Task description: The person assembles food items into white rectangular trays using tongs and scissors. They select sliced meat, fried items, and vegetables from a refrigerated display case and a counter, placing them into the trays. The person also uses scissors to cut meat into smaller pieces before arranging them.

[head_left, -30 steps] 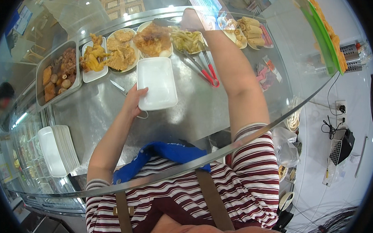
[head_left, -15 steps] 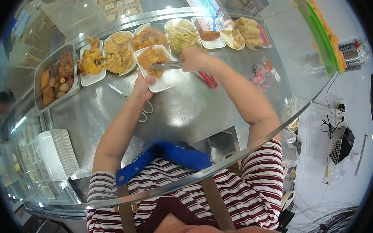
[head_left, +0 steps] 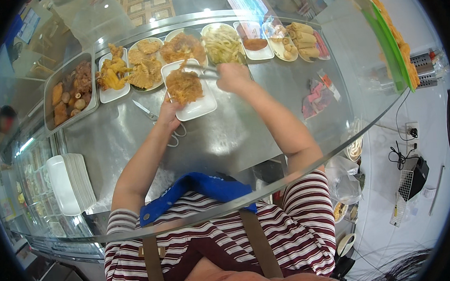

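My left hand point(head_left: 170, 113) holds a small white tray point(head_left: 206, 105) by its left edge, above the steel counter. On the tray lies a golden-brown, shredded-looking fried piece point(head_left: 184, 88). My right hand point(head_left: 233, 78) is closed around metal tongs point(head_left: 207, 74), whose tips reach over the tray's far side beside the food. Whether they pinch any of it I cannot tell. Scissors point(head_left: 147, 110) lie below the tray, their white handles partly under my left wrist. Just beyond the tray is a plate of similar fried food point(head_left: 183, 47).
Behind the counter's curved glass stand a steel pan point(head_left: 93, 96) of braised pieces, fried-food plates, a plate of pale strips point(head_left: 222, 43) and rolls point(head_left: 303, 37). Stacked white trays point(head_left: 67, 184) stand at left. A pink cloth or bag point(head_left: 317, 97) lies at right.
The fried piece now sits lower and more bunched on the tray. The tong tips have moved from its middle to the far side. A red item by my right wrist is no longer visible.
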Action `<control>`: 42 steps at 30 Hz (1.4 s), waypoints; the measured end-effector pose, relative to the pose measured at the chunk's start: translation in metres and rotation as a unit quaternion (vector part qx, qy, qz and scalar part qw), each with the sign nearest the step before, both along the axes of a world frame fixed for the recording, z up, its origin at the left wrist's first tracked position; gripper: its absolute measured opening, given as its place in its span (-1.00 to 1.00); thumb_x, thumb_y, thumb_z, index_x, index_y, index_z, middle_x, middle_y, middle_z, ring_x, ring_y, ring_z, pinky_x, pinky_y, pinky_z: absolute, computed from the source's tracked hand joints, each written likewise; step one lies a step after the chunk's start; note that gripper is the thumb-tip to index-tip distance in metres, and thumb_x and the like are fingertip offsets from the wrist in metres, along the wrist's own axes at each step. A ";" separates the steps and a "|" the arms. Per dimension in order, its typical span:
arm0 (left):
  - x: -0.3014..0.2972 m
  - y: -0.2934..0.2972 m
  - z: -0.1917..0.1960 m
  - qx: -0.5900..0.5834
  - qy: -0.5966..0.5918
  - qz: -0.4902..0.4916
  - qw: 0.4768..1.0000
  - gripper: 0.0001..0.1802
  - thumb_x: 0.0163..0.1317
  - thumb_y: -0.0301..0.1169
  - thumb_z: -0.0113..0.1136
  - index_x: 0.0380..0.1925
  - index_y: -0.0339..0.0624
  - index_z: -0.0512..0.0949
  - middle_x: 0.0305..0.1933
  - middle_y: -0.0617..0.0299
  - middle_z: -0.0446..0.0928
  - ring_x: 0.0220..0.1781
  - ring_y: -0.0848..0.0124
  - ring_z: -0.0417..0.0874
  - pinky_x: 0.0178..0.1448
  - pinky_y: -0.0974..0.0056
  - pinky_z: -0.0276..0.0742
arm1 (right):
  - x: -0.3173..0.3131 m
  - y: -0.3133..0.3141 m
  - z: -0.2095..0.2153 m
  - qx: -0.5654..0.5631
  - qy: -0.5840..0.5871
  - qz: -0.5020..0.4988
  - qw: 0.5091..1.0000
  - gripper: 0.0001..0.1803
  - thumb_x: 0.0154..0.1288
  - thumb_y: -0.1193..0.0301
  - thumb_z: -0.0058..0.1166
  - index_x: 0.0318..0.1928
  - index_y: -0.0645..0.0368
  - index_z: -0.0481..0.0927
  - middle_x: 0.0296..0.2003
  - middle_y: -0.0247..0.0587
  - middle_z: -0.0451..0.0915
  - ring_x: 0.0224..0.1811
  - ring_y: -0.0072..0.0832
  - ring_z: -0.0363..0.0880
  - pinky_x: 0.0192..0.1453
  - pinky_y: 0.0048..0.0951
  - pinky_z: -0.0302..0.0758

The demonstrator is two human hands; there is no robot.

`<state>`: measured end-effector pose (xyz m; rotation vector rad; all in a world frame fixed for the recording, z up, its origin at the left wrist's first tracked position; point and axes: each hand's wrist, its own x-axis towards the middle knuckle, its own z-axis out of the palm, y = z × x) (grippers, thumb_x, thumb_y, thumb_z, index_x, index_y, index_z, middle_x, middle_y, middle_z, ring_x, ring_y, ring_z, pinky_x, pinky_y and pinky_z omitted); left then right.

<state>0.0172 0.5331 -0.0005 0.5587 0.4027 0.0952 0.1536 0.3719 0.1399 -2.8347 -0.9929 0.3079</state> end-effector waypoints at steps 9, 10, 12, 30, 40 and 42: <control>-0.003 0.002 0.016 0.004 0.029 -0.019 0.999 -0.04 -0.23 -0.93 -0.26 0.30 -0.01 0.12 0.23 -0.04 0.30 0.23 0.00 0.41 0.23 -0.09 0.47 | 0.030 0.035 0.005 -0.068 -0.093 0.094 0.989 -0.84 -0.05 0.42 0.09 -0.40 0.08 0.68 -0.36 -0.12 0.65 -0.22 -0.25 0.65 -0.20 -0.24 0.55; -0.005 0.004 0.019 0.002 0.035 -0.018 0.999 -0.04 -0.24 -0.92 -0.26 0.30 -0.02 0.12 0.23 -0.04 0.30 0.23 0.00 0.41 0.23 -0.09 0.46 | 0.026 0.037 0.007 -0.066 -0.091 0.105 0.988 -0.85 -0.06 0.44 0.09 -0.41 0.10 0.66 -0.36 -0.10 0.65 -0.23 -0.22 0.64 -0.20 -0.22 0.54; -0.012 0.007 0.024 0.000 0.041 -0.019 0.999 -0.04 -0.26 -0.90 -0.26 0.29 -0.04 0.12 0.22 -0.05 0.30 0.23 -0.01 0.41 0.24 -0.10 0.45 | 0.014 0.033 0.012 -0.062 -0.088 0.126 0.986 -0.85 -0.09 0.46 0.09 -0.42 0.15 0.64 -0.38 -0.05 0.64 -0.25 -0.16 0.63 -0.19 -0.20 0.53; -0.165 0.029 0.033 -0.013 0.014 0.089 0.996 -0.10 -0.33 -0.80 -0.12 0.24 -0.24 0.19 0.17 -0.11 0.38 0.17 -0.01 0.48 0.24 -0.06 0.46 | -0.084 0.034 -0.001 0.046 0.115 0.260 0.958 -0.61 -0.03 0.41 0.07 -0.10 0.11 0.52 -0.27 -0.03 0.59 -0.18 -0.08 0.57 -0.14 -0.11 0.47; -0.298 0.046 0.013 -0.035 0.017 0.178 0.983 -0.13 -0.28 -0.84 -0.11 0.23 -0.18 0.26 0.20 -0.11 0.37 0.22 -0.05 0.44 0.25 -0.10 0.42 | -0.166 0.080 -0.054 0.052 0.252 0.319 0.912 -0.40 0.00 0.19 0.21 0.05 0.17 0.41 -0.26 -0.03 0.57 -0.20 -0.08 0.57 -0.13 -0.15 0.48; -0.313 0.058 0.011 -0.007 0.020 0.185 0.982 -0.18 -0.26 -0.84 -0.10 0.19 -0.24 0.29 0.17 -0.11 0.40 0.17 0.01 0.49 0.23 -0.05 0.46 | -0.186 0.082 -0.066 0.052 0.181 0.317 0.929 -0.38 0.01 0.15 0.23 0.06 0.19 0.40 -0.32 -0.06 0.57 -0.24 -0.11 0.58 -0.18 -0.18 0.49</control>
